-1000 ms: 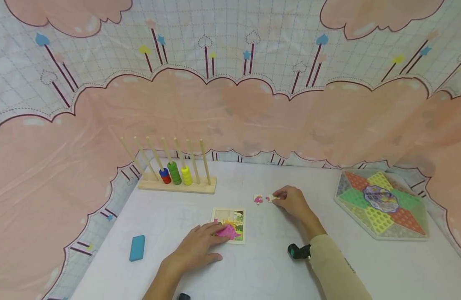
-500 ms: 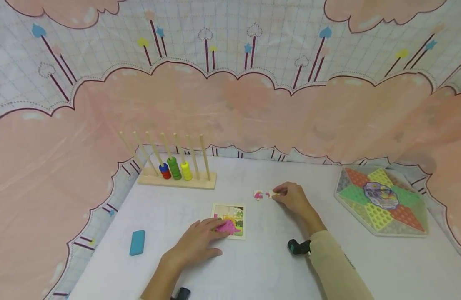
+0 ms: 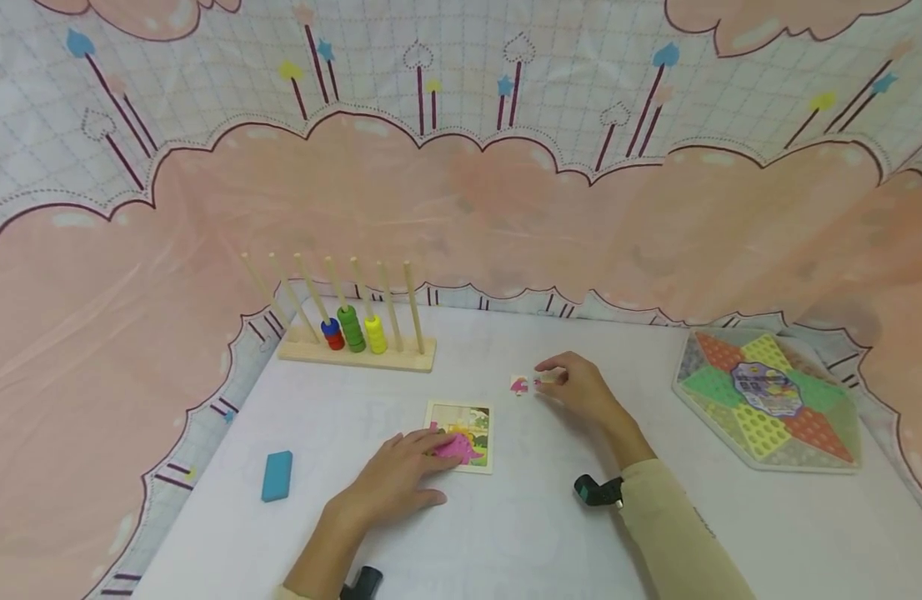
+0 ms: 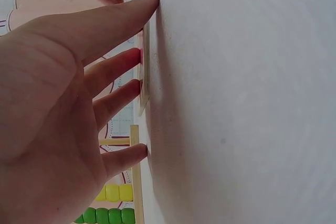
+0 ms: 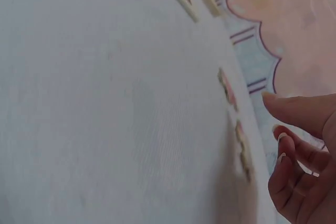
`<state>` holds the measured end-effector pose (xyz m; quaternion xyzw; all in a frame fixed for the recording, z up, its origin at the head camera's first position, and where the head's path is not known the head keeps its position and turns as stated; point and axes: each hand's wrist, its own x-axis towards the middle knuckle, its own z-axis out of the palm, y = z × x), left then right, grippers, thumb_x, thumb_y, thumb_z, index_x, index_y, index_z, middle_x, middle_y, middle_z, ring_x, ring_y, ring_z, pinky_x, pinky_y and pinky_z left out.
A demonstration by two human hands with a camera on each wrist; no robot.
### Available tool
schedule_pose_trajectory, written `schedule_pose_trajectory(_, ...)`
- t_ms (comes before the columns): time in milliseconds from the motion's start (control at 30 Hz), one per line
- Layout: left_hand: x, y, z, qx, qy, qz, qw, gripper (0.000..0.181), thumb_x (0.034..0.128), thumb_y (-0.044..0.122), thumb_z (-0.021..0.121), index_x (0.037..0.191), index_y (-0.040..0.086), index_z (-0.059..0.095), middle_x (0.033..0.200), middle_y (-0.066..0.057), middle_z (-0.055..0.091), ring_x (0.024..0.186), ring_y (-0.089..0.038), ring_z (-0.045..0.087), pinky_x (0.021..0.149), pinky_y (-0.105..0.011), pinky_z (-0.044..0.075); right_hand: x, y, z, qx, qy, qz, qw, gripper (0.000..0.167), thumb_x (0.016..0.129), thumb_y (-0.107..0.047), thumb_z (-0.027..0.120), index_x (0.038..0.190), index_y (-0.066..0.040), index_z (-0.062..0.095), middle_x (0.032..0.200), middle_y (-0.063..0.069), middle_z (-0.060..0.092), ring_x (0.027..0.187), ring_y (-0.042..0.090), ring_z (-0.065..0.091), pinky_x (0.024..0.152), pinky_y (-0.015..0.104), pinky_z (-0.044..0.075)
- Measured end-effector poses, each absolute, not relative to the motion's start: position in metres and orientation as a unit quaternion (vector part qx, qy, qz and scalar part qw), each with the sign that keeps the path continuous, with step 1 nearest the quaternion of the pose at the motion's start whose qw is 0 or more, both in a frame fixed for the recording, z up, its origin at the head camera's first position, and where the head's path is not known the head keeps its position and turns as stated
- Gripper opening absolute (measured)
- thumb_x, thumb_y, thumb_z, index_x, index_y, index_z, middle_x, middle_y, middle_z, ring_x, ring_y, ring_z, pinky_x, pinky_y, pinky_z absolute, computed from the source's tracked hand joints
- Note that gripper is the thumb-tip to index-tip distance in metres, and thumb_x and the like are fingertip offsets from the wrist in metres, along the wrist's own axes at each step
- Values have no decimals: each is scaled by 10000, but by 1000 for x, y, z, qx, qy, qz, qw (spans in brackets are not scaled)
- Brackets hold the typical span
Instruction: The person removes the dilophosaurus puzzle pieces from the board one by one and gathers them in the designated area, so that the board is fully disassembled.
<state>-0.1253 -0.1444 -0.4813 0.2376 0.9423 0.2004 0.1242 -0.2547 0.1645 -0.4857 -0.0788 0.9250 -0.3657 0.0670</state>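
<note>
**A square dinosaur puzzle in a pale, wooden-looking frame (image 3: 452, 415) is lying part-filled on the white-covered table (image 3: 506, 533)**

A blue rectangular block (image 3: 277, 476) is lying left of the puzzle, seemingly set aside. A pale wooden counting rack with blue, red, green and yellow rings (image 3: 352, 332) is standing behind and left of the puzzle, likely out of the way. The bare left hand (image 3: 397, 475) is resting spread fingers on the puzzle's left side, grip apart and thumb off the near edge, probably steadying it. Behind and right of the puzzle, a small pink-and-cream piece (image 3: 518, 384) and a second, similar piece (image 5: 243, 150) are lying side by side, perhaps for easy reach. The bare right hand (image 3: 581, 392) is hovering by the second piece, thumb and forefinger apart, its grip holding nothing. A translucent hexagonal box with red, green and yellow patches (image 3: 769, 400) is lying well right of the puzzle, presumably leaving working room.
</note>
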Motion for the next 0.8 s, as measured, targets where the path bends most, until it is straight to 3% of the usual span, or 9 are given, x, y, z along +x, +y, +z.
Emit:
schedule_pose_trajectory(367, -129, -143, -482, 236, 945, 188, 126, 535, 883, 355, 790, 1390, 274, 644, 1574, -32, 512, 1514, -315, 401, 1186, -690, 330, -249, 131, -462, -215, 898, -373, 92, 265, 920, -121, 753, 1184, -94, 743, 1146, 120, 700, 903, 177, 593, 756, 221, 489)
schedule_pose_trajectory(533, -130, -144, -481, 240, 945, 185, 126, 540, 884, 355, 788, 1396, 270, 639, 1582, -32, 503, 1521, -317, 392, 1182, -698, 328, -242, 113, -464, -249, 893, -353, 127, 225, 919, -144, 758, 1144, -134, 767, 1068, 38, 698, 863, 124, 566, 733, 192, 494)
schedule_pose_trajectory(800, -127, -145, -481, 240, 945, 182, 125, 536, 878, 359, 793, 1386, 265, 650, 1565, -47, 521, 1508, -322, 409, 1174, -701, 338, -233, 95, -480, -283, 888, -335, 138, 161, 889, -150, 790, 1049, -166, 794, 1003, -33, 703, 792, 79, 555, 696, 193, 472)
